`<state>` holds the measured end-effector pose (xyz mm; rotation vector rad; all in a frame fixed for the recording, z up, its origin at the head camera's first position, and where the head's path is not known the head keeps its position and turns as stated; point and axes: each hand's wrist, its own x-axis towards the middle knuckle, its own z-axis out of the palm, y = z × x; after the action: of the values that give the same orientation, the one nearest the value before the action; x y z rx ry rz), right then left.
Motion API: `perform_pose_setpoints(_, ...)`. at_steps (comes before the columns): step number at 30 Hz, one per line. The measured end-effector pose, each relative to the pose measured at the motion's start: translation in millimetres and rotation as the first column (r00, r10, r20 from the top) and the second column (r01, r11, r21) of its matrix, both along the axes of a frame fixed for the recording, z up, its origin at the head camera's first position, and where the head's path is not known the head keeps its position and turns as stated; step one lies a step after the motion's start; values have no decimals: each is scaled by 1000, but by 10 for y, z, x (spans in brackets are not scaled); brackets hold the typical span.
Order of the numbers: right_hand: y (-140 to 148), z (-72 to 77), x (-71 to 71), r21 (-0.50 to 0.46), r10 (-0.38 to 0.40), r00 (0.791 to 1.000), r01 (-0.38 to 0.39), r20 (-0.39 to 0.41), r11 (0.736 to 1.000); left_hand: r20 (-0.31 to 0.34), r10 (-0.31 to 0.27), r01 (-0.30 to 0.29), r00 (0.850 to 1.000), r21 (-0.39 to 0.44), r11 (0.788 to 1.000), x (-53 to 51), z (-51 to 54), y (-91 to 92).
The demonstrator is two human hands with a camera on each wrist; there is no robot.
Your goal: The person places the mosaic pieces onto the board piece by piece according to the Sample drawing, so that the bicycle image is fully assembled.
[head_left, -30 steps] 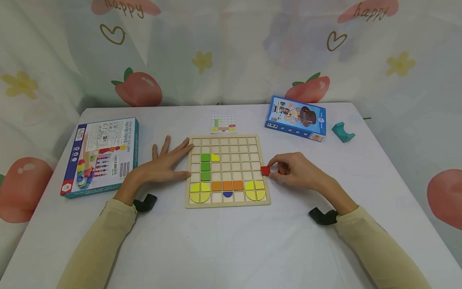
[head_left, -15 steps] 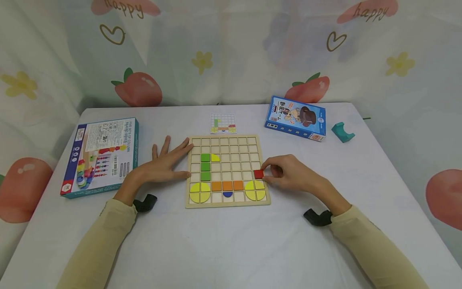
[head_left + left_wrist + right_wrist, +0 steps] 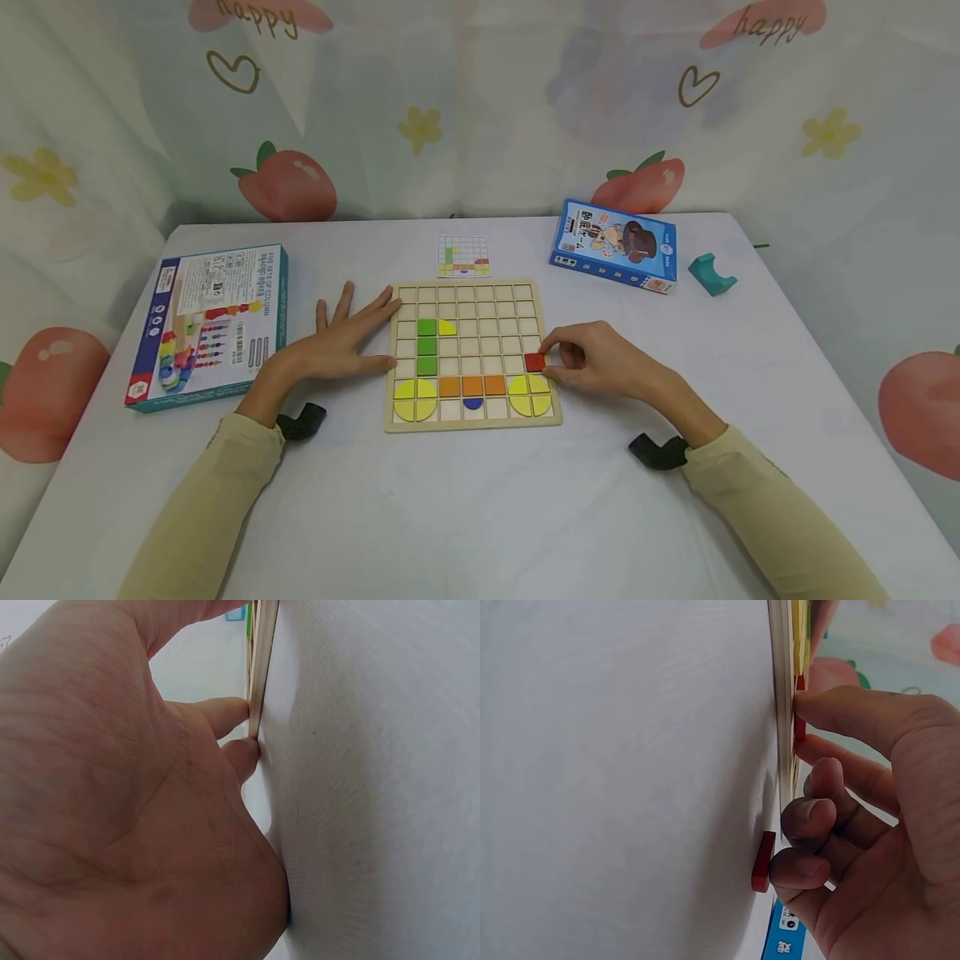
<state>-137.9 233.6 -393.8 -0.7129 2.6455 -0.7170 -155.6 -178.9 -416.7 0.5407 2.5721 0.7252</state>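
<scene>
My left hand lies with fingers spread, its fingertips and thumb touching the left edge of the wooden grid board. At the board's right side my right hand pinches a red square tile between thumb and index finger. That tile sits at a right-edge cell, just above a yellow circle of quarter pieces. A second red piece shows beside the little finger in the right wrist view; whether the finger touches it I cannot tell. Green squares, orange squares and a blue half-circle also lie on the grid.
A small pattern card lies behind the board. To the left is a large teal-edged box. A blue box and a teal curved block stand at the back right. White cloth covers the table.
My right hand has moved left, bringing the red tile from beyond the board's right edge onto a cell of the grid. The left hand stays in place.
</scene>
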Motion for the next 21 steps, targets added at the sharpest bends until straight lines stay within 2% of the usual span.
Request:
perform_pose_setpoints(10, 5, 12, 11, 0, 7, 1000, -7, -22, 1000, -8, -3, 3, 1000, 0, 1000, 4, -4, -4)
perform_pose_setpoints(21, 115, 16, 39, 23, -36, 999, 37, -41, 999, -6, -4, 4, 1000, -4, 1000, 6, 12, 1)
